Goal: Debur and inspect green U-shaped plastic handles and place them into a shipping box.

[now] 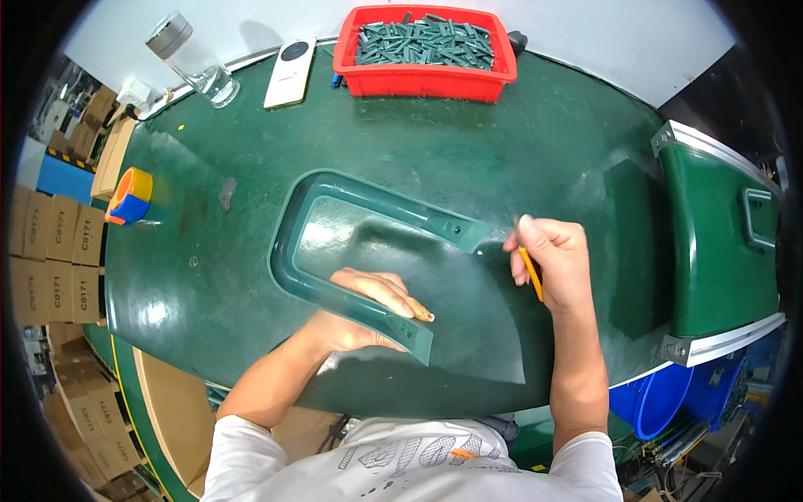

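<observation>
A dark green, U-shaped plastic part (288, 243) lies over the table, its bend to the left and its two ends pointing right. My left hand (368, 305) grips the nearer arm of the U, thumb side below and fingers over it. A tan covering wraps one fingertip of that hand. My right hand (552, 255) is just right of the farther end, closed around a slim orange-yellow handled tool (530, 274). The tool's tip is hidden or too small to make out. Small holes show near both ends of the part.
A red bin (427, 82) of small green plastic pieces stands at the back. Left of it are a white phone (290, 74) and a glass bottle (201, 71). Tape rolls (130, 197) sit at the left edge; a green case (723, 243) stands right, above a blue bucket (657, 406).
</observation>
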Demonstrator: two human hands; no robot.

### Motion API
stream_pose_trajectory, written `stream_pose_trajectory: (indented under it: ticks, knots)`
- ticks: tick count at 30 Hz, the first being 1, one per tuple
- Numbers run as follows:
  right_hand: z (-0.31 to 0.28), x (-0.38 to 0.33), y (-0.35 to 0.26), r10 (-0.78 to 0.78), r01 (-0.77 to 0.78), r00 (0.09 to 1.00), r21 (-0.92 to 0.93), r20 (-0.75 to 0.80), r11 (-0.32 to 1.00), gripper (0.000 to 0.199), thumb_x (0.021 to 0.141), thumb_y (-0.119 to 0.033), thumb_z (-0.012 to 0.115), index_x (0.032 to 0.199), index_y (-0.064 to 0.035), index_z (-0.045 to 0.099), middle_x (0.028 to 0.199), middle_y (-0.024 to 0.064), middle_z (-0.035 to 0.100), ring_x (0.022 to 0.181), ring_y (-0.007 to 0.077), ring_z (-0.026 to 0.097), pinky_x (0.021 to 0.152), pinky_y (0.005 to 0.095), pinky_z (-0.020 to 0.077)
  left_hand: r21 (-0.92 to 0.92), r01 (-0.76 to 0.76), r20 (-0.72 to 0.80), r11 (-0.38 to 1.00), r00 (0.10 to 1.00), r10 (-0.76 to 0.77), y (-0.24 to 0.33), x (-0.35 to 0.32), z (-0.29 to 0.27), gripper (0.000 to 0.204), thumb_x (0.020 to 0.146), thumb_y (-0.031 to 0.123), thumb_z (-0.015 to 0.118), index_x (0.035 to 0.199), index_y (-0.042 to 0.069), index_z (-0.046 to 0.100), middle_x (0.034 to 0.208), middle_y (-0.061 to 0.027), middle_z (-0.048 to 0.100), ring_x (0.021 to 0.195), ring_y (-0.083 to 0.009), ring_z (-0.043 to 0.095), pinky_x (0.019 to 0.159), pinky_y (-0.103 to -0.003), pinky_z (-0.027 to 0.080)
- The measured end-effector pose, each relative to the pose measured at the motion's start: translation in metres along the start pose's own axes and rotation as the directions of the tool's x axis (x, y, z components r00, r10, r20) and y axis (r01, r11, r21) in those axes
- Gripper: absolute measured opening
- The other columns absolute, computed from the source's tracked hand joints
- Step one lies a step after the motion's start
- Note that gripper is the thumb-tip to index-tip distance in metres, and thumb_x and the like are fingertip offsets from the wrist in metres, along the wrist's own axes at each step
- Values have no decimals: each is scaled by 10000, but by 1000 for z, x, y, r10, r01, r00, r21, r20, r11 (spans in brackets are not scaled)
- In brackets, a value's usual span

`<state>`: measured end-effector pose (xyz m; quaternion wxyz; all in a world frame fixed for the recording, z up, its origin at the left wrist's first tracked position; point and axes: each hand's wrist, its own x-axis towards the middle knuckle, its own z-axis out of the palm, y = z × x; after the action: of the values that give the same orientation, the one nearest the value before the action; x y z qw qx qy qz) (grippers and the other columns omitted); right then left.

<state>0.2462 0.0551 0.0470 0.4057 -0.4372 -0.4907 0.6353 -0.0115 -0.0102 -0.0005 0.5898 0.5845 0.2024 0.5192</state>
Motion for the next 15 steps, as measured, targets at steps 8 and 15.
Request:
stream_pose_trajectory:
  ticks: [8, 15]
  knots:
    - [-1, -3, -2, 110, -107, 975, -25, 195, 994, 386, 904, -304, 595, 682, 10, 633, 503, 52, 555, 399, 75, 486, 382, 201, 370, 23, -2, 14, 1000, 1000, 2, 0, 0, 0, 374, 571, 135, 865, 871, 26, 671, 823, -143, 691, 733, -250, 653, 637, -332, 476]
    - [-1, -4, -1, 73, -66, 977, -42, 198, 997, 386, 906, -298, 590, 677, 9, 635, 504, 46, 554, 403, 73, 488, 383, 199, 370, 24, 5, 25, 1000, 1000, -6, 0, -1, -2, 383, 569, 132, 865, 882, 24, 674, 830, -146, 692, 733, -248, 651, 636, -335, 475]
